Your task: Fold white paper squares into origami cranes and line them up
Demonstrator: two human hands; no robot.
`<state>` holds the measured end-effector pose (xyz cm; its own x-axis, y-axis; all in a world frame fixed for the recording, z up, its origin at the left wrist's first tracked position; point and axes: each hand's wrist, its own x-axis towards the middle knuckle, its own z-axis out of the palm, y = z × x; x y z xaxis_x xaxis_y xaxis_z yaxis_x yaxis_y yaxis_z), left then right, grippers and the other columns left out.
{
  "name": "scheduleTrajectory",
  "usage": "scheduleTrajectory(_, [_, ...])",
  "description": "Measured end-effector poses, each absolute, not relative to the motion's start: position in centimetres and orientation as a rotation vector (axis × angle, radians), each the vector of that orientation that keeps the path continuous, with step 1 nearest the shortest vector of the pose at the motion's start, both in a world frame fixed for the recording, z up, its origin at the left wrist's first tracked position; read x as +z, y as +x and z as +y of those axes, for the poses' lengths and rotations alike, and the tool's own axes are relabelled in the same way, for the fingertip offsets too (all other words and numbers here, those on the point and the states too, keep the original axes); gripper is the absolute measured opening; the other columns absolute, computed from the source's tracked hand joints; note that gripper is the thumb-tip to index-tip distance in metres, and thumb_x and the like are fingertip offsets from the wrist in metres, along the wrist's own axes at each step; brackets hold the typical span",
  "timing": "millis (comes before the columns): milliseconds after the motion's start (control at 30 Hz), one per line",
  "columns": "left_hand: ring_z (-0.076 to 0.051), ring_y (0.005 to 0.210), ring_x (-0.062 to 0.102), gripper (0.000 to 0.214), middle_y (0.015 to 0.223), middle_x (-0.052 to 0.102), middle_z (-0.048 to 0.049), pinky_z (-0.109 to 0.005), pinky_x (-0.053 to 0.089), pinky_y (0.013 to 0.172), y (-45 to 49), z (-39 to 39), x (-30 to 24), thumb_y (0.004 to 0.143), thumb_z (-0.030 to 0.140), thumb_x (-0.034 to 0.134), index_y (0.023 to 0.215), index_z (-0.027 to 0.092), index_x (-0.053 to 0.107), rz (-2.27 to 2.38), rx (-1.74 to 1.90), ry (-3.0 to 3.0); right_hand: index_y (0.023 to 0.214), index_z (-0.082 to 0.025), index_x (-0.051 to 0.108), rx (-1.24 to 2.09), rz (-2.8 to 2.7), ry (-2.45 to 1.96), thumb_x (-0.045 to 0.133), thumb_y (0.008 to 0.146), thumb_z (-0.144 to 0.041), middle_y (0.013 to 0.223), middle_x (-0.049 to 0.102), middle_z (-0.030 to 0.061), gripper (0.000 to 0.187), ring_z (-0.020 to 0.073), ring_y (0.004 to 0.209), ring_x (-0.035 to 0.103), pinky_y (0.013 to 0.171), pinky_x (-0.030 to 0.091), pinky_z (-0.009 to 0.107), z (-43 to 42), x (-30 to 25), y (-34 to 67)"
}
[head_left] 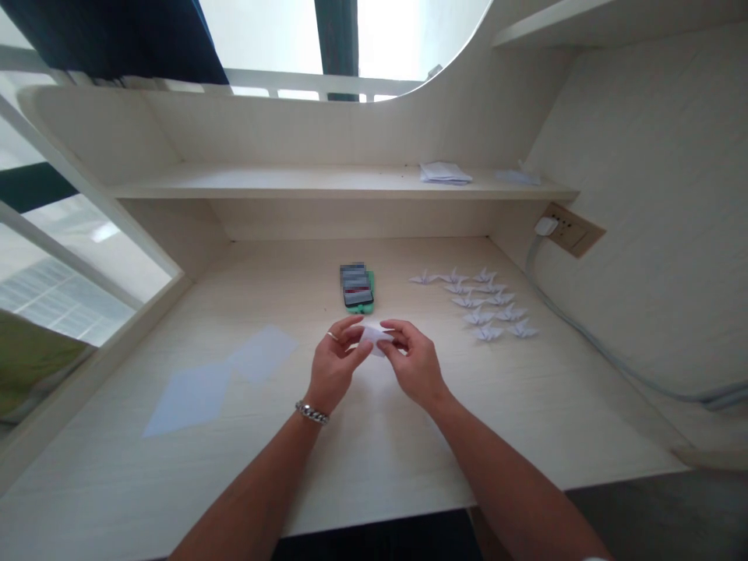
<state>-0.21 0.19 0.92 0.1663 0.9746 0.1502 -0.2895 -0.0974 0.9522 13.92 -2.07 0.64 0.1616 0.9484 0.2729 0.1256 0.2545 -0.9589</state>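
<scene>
At the far left, beyond the pale frame, lies a green cloth [35, 362], soft and rumpled, while a dark blue cloth [117, 39] hangs above. On the smooth desk [526, 413], with its faint wood-like grain, come two flat sheets: the left sheet [188, 399], nearer the person, and the right sheet [262, 354], farther back, their neighbouring corners meeting or nearly so.

Next is the left hand [339, 362], wearing a ring [333, 336] and, at the wrist, a chunky metal chain bracelet [312, 413]. Its thumb and fingers pinch the left side of a small folded paper [372, 336], held in front of the person near the middle of the desk (the fingers hide its edges, so its full outline cannot be told). Just beyond it lies a phone [356, 286], dark-edged and oblong, overlapping a bright green object [370, 279].

The right hand [414, 362] grips the paper's other side between thumb and fingers. Farther right sit the white paper cranes [467, 301], sharp-pointed and crisply creased, in slanting rows. Above them, folded papers [444, 173] lie on the shelf [292, 183]. Last, a grey cable [584, 339] sags from a white plug [546, 226] in the wall socket [576, 232].
</scene>
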Motion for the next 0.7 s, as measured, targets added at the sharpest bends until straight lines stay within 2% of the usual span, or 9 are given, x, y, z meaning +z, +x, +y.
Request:
scheduleTrajectory(200, [-0.015,0.074,0.067,0.024,0.083,0.071,-0.0039,-0.027,0.055,0.069,-0.16,0.13,0.65,0.068,0.026,0.077,0.089,0.016,0.07,0.927,1.378,1.357,0.108,-0.018,0.061,0.941,-1.192,-1.105,0.068,0.077,-0.023,0.087,0.073,0.0061,0.033,0.0201,0.08,0.069,0.072,0.054,0.03,-2.16,0.81,13.84])
scheduleTrajectory(300, [-0.015,0.072,0.067,0.023,0.079,0.071,-0.0025,-0.026,0.056,0.067,-0.04,0.01,0.32,0.068,0.025,0.078,0.087,0.016,0.068,0.951,1.428,1.335,0.099,-0.016,0.066,1.025,-1.088,-1.074,0.07,0.075,-0.029,0.085,0.073,0.0071,0.029,0.0211,0.077,0.069,0.071,0.054,0.032,-1.77,0.52,13.64])
scheduleTrajectory(433, [-0.015,0.075,0.068,0.024,0.083,0.072,-0.0031,-0.026,0.057,0.069,0.01,-0.13,0.24,0.069,0.025,0.077,0.089,0.016,0.069,0.964,1.415,1.369,0.089,-0.016,0.073,0.98,-1.157,-1.099,0.068,0.077,-0.032,0.082,0.073,0.0059,0.021,0.021,0.076,0.067,0.072,0.053,0.032,-1.65,0.52,13.73])
scheduleTrajectory(567, [-0.017,0.082,0.068,0.023,0.094,0.072,-0.0058,-0.029,0.057,0.075,-0.07,-0.19,0.2,0.073,0.026,0.074,0.094,0.017,0.071,0.989,1.373,1.467,0.093,-0.018,0.075,0.898,-1.228,-1.137,0.065,0.08,-0.031,0.083,0.073,0.0045,0.021,0.0207,0.078,0.066,0.072,0.051,0.03,-1.91,0.87,13.88])
scheduleTrajectory(700, [-0.018,0.086,0.067,0.021,0.096,0.071,-0.0062,-0.03,0.055,0.078,-0.18,-0.13,0.09,0.077,0.026,0.071,0.096,0.019,0.072,0.974,1.382,1.566,0.095,-0.02,0.075,0.882,-1.259,-1.136,0.062,0.082,-0.028,0.088,0.074,0.0042,0.021,0.0216,0.083,0.067,0.077,0.051,0.031,-1.9,0.88,13.95])
